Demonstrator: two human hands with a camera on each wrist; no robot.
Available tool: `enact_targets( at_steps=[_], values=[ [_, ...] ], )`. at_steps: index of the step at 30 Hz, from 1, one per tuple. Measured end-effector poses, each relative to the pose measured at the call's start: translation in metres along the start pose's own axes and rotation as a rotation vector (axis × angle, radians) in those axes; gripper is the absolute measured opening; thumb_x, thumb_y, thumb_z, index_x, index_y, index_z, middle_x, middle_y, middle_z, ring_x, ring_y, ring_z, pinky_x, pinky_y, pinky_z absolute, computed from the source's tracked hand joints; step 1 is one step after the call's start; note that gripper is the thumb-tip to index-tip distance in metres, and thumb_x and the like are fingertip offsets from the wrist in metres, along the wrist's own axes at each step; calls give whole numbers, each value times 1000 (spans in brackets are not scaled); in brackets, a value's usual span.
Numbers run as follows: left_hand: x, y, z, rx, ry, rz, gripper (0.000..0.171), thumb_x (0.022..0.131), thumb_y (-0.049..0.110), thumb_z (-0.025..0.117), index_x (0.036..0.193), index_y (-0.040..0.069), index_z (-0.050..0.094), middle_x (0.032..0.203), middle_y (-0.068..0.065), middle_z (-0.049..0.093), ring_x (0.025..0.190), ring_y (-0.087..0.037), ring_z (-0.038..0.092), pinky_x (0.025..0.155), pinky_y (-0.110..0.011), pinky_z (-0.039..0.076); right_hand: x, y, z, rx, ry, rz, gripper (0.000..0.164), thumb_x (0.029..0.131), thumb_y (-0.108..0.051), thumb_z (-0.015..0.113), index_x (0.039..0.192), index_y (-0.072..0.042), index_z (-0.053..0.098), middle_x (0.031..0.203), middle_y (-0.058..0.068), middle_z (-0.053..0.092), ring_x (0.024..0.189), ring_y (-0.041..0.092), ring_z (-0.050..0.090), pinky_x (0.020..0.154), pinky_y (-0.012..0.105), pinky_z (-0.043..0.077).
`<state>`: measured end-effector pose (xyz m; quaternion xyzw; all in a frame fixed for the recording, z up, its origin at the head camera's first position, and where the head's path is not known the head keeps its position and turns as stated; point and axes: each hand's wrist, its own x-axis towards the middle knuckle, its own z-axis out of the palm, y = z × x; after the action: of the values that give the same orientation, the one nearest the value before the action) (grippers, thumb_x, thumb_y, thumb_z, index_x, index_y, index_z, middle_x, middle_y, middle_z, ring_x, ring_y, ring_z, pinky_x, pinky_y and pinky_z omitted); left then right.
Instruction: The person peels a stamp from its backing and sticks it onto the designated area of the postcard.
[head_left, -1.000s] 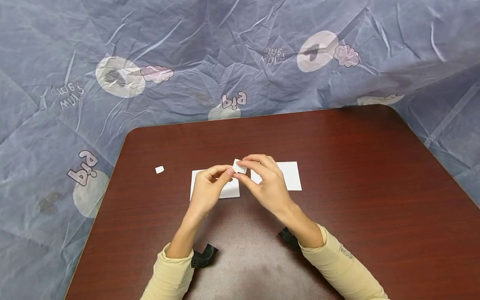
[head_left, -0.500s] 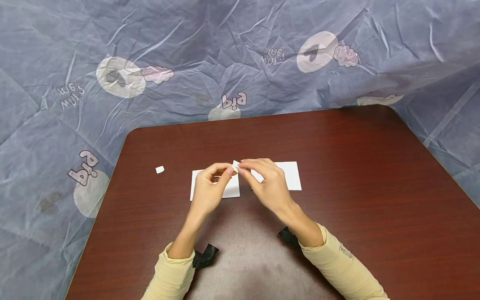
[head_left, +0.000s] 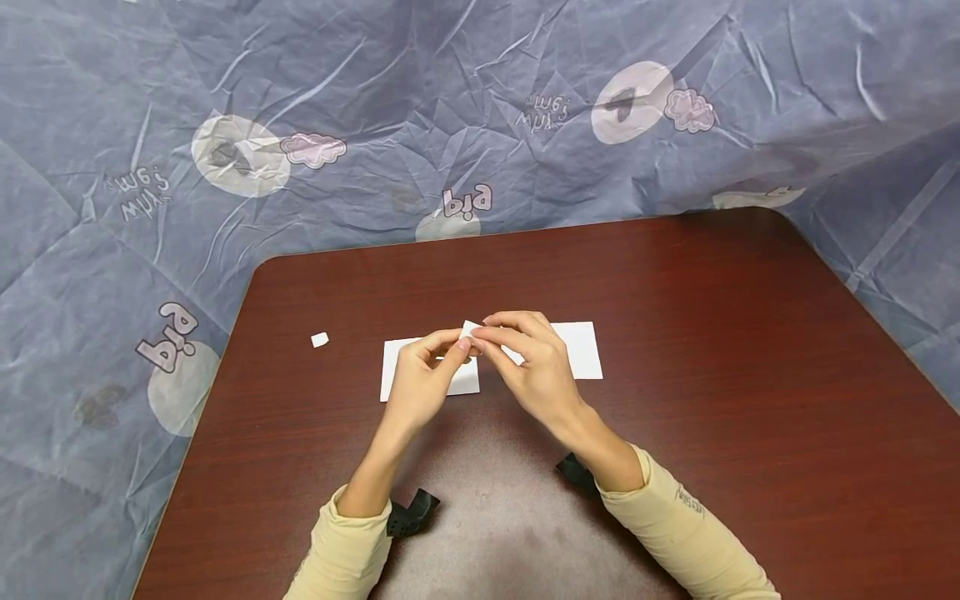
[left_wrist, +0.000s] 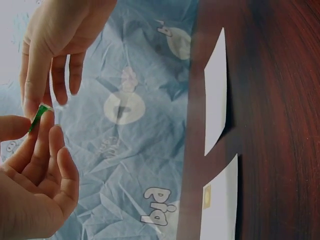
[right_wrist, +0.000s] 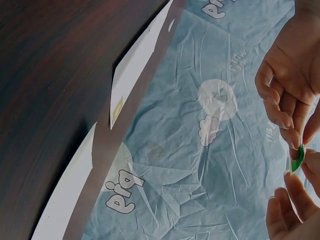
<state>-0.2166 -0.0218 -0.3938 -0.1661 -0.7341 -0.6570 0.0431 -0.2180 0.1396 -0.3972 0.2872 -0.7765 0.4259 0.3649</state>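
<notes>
Fingers of the left hand and the right hand converge tip to tip on one small piece. Left hand: thumb and index pinch the piece, with the gap between them reduced to its slight thickness. Right hand: thumb and index pinch it from the opposite side, equally close. The remaining fingers of both hands stand free and hold nothing.

The piece is raised above the table, directly between the hands. It lies to the right of the left fingertips and to the left of the right fingertips. Both hands touch it; neither is nearer. In both wrist views its long axis appears to run aslant from one hand toward the other. Fingertips cover part of the outline, so the exact angle cannot be told. The head view shows a white face, the wrist views a green one.

Below the hands, the left card and the right card lie side by side, apart. The left card bears a gold patch near its end facing the right card.

Farther left, a white scrap lies well apart from the left card. Beyond the table hangs a printed cloth.
</notes>
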Motion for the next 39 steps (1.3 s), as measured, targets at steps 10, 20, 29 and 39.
enact_targets(
  at_steps=[10,20,29,39],
  values=[
    [-1,2,1,139,52,27,16,93,8,61,100,0,72,87,-7,72,84,-21,65,70,-33,51,0,-2,0,-140,9,-72,10,79,-4,76,89,-2,74,89,5,69,83,23,61,73,34,48],
    [-3,1,3,224,89,123,15,92,5,62,99,-1,73,86,-6,72,79,-18,67,69,-40,51,-2,-1,2,-201,13,-94,10,79,-1,76,89,-1,75,85,6,65,79,24,57,68,33,48],
    [-2,0,4,262,105,142,14,91,4,63,99,-2,73,85,-5,72,77,-18,67,68,-36,51,-2,-3,2,-203,6,-78,9,81,-2,74,91,-2,75,85,5,68,80,24,58,70,33,48],
    [-2,-1,6,271,127,168,14,90,3,64,98,-1,74,83,-4,72,75,-17,67,65,-34,51,-2,-2,3,-156,32,-33,9,80,-2,76,89,-1,74,83,6,67,79,25,58,69,35,48]
  ],
)
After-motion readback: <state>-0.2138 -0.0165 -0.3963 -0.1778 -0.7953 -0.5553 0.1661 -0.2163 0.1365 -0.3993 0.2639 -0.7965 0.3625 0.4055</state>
